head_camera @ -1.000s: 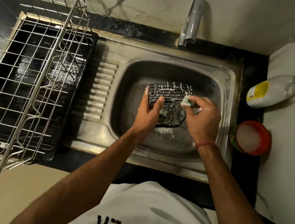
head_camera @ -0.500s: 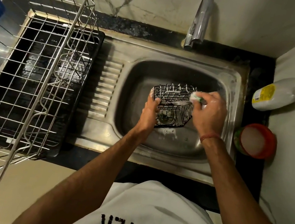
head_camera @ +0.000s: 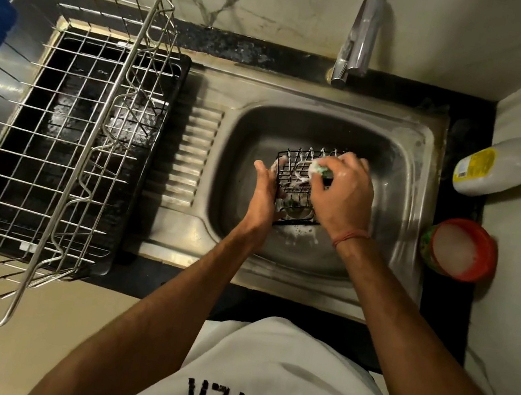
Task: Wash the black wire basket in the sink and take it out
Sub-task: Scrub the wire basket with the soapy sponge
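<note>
I have the black wire basket [head_camera: 293, 182] held up inside the sink [head_camera: 401, 201], over the drain, with suds clinging to its wires. I judge it light and stiff, an open grid that will not flex, but slick with soap, so a flat press would slide; hooking fingers through the mesh or round the rim wire looks the safest hold for lifting it out. My left hand [head_camera: 264, 194] grips its near-left edge, fingers curled round the side. My right hand [head_camera: 343, 194] pinches a soapy green sponge [head_camera: 319, 170] against the top wires. Beyond my right fingers stands the tap [head_camera: 360, 37]; further right on the surface are a soap bottle [head_camera: 501, 166] and a red tub [head_camera: 462, 250]. Left of my left fingers is a steel dish rack [head_camera: 66, 128].
</note>
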